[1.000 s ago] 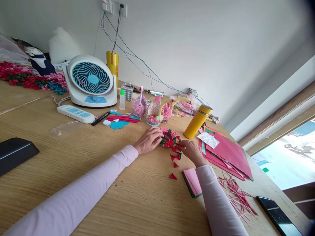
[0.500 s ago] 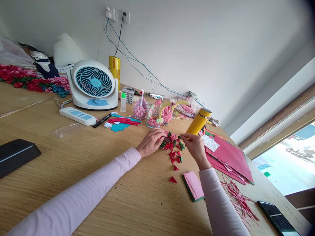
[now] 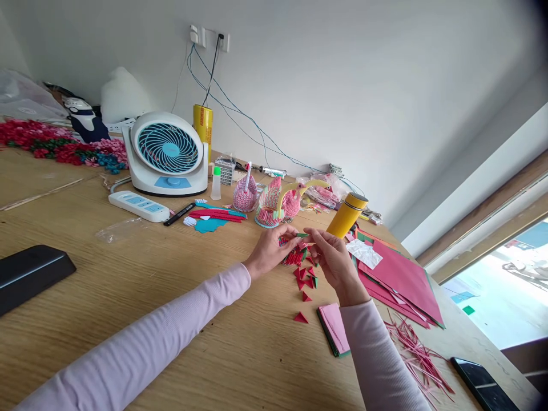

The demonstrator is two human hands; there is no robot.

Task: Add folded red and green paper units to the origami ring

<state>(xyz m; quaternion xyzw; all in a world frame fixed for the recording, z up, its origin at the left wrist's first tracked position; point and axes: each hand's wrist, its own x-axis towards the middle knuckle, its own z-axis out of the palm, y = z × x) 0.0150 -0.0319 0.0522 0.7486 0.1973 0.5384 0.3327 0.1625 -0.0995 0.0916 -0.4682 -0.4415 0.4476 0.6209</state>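
Note:
Both hands meet just above a ring of red, pink and green folded paper pieces (image 3: pixel 294 257), which they partly hide. My left hand (image 3: pixel 272 249) is closed, its thumb and fingertips at one end of a small green folded paper piece (image 3: pixel 302 235). Pinched at the other end of that piece are the fingers of my right hand (image 3: pixel 333 258). In front of the ring, several loose red paper triangles (image 3: pixel 301 278) lie on the table, with a little green among them. A stack of pink and green paper slips (image 3: pixel 334 328) rests below my right wrist.
Behind the hands stand folded-paper swans (image 3: pixel 270 206) and a yellow flask (image 3: pixel 347 214). Red paper sheets (image 3: pixel 405 277), thin paper strips (image 3: pixel 417 357) and a phone (image 3: pixel 486 383) lie right. To the left are a fan (image 3: pixel 169 151), a power strip (image 3: pixel 139 205) and a black object (image 3: pixel 34 277).
My right hand has moved left to meet my left hand above the ring. A green paper piece now shows between their fingertips. The view has shifted slightly.

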